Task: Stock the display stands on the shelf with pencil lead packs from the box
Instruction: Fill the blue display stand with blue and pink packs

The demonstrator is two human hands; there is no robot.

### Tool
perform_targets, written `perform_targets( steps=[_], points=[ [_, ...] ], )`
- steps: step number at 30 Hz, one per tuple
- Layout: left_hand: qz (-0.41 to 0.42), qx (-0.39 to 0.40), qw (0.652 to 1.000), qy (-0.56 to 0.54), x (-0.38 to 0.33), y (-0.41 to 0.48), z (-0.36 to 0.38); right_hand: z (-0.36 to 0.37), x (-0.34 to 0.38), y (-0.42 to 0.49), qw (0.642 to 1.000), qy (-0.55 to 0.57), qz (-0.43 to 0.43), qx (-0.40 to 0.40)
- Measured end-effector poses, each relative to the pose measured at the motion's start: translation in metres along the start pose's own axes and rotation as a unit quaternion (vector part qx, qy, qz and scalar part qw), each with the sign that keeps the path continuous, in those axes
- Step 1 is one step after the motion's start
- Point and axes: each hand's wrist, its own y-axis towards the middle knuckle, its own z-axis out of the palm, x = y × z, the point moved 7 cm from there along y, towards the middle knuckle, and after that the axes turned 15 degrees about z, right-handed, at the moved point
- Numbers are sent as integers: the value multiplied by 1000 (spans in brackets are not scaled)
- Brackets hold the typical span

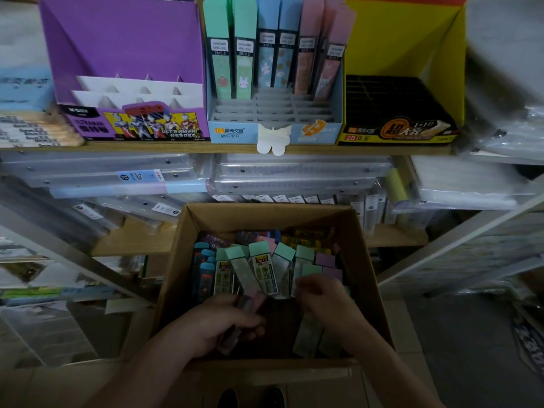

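Note:
A brown cardboard box (369, 269) sits below the shelf, full of pencil lead packs (265, 270) with green, blue and pink caps. Both my hands are inside it. My left hand (219, 326) grips a pink-capped pack (245, 312). My right hand (326, 301) reaches among the green-capped packs with curled fingers; whether it holds one is unclear. On the shelf stand three displays: a purple stand (126, 48) with empty white slots, a light blue stand (273, 128) with several packs in its back row, and a yellow and black stand (403, 36) with empty slots.
The wooden shelf edge (176, 147) runs under the stands. A white butterfly-shaped tag (273, 139) hangs at the blue stand's front. Wrapped plastic cases (294, 175) fill the shelf below. More wrapped stock (506, 128) lies at the right, and pencils (32, 128) at the left.

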Motion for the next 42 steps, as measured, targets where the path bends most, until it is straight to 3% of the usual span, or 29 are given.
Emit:
perform_targets(
  steps=[4,8,13,21,35,42],
  points=[
    [22,-25,999,-30,0,2,-7,-26,4,10,983,-120,-69,-124],
    [38,-34,995,-80,-3,3,-6,-35,13,14,969,-152,-75,-180],
    [35,-47,995,-74,-5,-2,-3,-31,16,22,972,-137,-69,-179],
    [37,-67,994,-81,-7,-5,-5,-42,8,31,986,13,-19,-164],
    [52,-94,989,-99,-15,-2,-6,-40,9,41,987,21,-33,-157],
    [80,-162,974,-140,-20,-2,-7,-35,5,52,989,24,-15,-144]
  ],
)
